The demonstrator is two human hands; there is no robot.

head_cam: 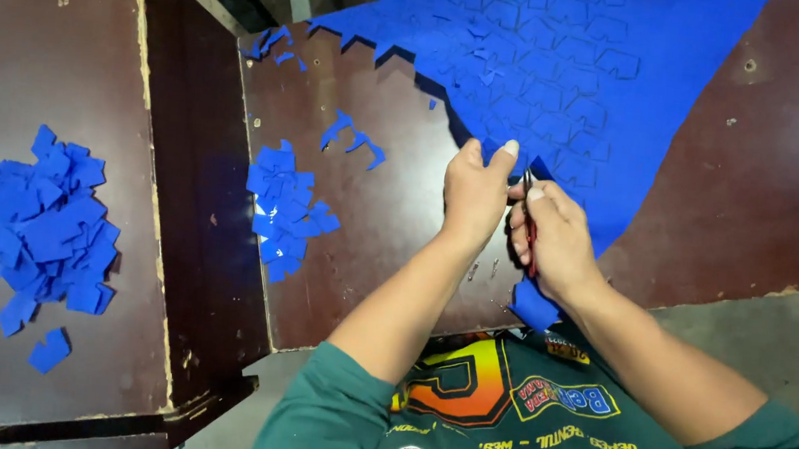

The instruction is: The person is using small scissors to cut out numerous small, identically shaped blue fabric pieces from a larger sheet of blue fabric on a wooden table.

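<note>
Left hand [475,195] knuckles up, fingers [507,150] curled down and pinched on the cut edge of the blue sheet [567,66]; thumb side hidden, so how far the grip wraps cannot be told.

Right hand [557,238] just beside the left, nearly touching it. Its fingers [537,196] are closed round a small pair of red-handled snips [527,216]; the dark blades show between the two hands, right at the sheet's edge. Whether the blades are open or closed cannot be told.

Blue sheet: large, thin, marked all over with repeated outlined shapes. It spreads away from the fingertips, up and to the right of them, over the dark brown counter [769,189]. Its edge left of the fingers is jagged, notched where pieces are out. A flap of the same blue [535,306] hangs below the right wrist, over the counter's near edge.

Left of the left-hand fingers, on the same counter: a small heap of blue cut pieces [283,212]. Beyond it, a few loose blue scraps [354,139], some more near the sheet's far left corner.

Well apart to the left, across a step down in the surface, a second brown board [49,49] carries a bigger pile of blue pieces [47,232], with one or two lying apart at its near side.

Person wears a dark green printed shirt [497,426], sleeves to the elbow.
</note>
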